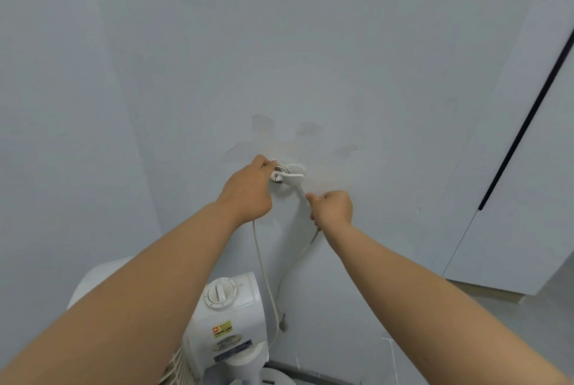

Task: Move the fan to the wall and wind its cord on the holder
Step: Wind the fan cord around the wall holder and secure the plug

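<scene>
- Pale grey wall (310, 58) fills the view ahead of you; it turns a corner on the left. A white panel with a thin dark strip (525, 123) stands on the right, well apart from both hands.
- White pedestal fan (230, 322) stands close to the wall, below your arms, with a round dial (220, 291) on top.
- Yellow sticker (222, 328) on the fan housing has a red mark; its writing and the grey label below are too small to read.
- Round white wall-mounted cord holder (289, 176) sits above the fan.
- Your left hand (248, 192) is curled at the holder's left rim, gripping the thin white power cord (264, 276), which drops from beneath the palm.
- Your right hand (332, 209), just below-right of the holder, is fisted round the cord.
</scene>
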